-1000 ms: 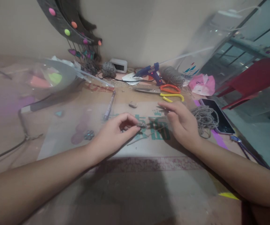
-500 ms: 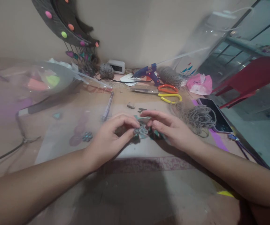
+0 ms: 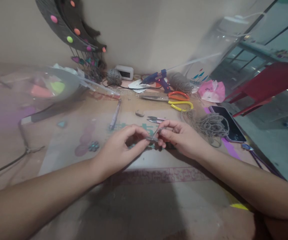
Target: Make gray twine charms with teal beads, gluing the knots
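Over the printed sheet [image 3: 66,150] on the table, my left hand [image 3: 125,145] pinches a small piece of looped grey cord [image 3: 152,139] between thumb and fingers. My right hand [image 3: 184,138] has its thumb and index finger pressed together on a short strand rising from that same piece. Its other fingers curl below, partly hidden. Just beyond the right fingertips lie small thread snips [image 3: 155,119]. A flower-shaped grey-blue cord piece [image 3: 93,146] rests left of my left wrist. Loose grey cord [image 3: 209,125] lies heaped beside my right hand.
Behind the hands are scissors [image 3: 179,96] with orange and yellow handles, a blue glue gun [image 3: 156,78] and a pen [image 3: 115,115]. A plastic-wrapped bowl [image 3: 68,81] stands left. A phone [image 3: 230,123] lies at the right edge, near a red chair [image 3: 271,80].
The grey cord piece has turned flatter and edge-on. My right fingers have closed from a loose spread into a pinch on its strand, and the snips show more fully.
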A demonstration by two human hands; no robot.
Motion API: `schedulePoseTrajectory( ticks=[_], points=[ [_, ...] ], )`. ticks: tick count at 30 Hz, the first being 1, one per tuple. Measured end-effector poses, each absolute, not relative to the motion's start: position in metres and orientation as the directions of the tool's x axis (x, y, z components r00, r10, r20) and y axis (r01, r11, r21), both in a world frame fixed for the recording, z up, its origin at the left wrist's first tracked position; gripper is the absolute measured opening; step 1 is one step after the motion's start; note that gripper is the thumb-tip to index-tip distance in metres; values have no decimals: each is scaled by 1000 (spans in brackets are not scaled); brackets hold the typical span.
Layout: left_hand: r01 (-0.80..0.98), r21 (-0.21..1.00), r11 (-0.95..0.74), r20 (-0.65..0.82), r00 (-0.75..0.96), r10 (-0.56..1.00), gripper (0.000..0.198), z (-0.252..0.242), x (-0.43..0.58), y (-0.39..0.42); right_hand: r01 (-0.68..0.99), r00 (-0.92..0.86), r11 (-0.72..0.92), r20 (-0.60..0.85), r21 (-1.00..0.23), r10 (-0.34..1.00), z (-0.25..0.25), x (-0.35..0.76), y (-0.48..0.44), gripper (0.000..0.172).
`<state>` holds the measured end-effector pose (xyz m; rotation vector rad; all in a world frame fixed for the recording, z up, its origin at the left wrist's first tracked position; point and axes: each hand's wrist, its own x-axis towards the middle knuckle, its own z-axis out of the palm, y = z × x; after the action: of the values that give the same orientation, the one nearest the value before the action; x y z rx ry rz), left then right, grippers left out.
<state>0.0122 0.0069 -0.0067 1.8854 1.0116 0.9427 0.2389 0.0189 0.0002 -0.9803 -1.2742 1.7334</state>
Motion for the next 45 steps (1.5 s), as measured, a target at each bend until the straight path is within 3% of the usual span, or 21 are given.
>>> schedulePoseTrajectory(
  ticks=[3,9,12,17,21,25,27,33,40,45],
  points=[
    [325,909,-262,110,418,902,10,-6,14,8,19,-330,-68,-71,-997,941,10,240,20,20],
    [342,912,-226,50,453,890,12,-5,15,11,321,-203,198,137,-926,970,32,240,12,10],
    [342,904,-255,75,460,885,18,-7,15,11,436,-241,266,174,-859,955,38,239,8,15],
    [337,838,-429,237,484,842,32,-11,13,14,534,-308,370,233,-760,922,44,240,0,25],
    [329,785,-525,336,485,807,39,-13,12,14,511,-281,369,255,-776,925,43,238,-5,17],
    [287,878,-383,203,502,841,65,-15,12,12,414,-258,327,235,-849,937,44,234,-6,5],
    [236,927,-293,137,513,847,70,-15,13,11,372,-255,305,219,-876,942,47,232,-6,7],
    [221,946,-235,122,430,895,39,-9,14,12,301,-256,337,265,-892,930,55,231,-4,15],
    [124,982,-139,83,381,921,41,-13,12,18,246,-248,361,301,-900,921,56,233,-8,17],
    [51,991,-123,100,325,940,25,-16,14,19,212,-217,349,304,-913,928,62,233,-13,21]
  ],
)
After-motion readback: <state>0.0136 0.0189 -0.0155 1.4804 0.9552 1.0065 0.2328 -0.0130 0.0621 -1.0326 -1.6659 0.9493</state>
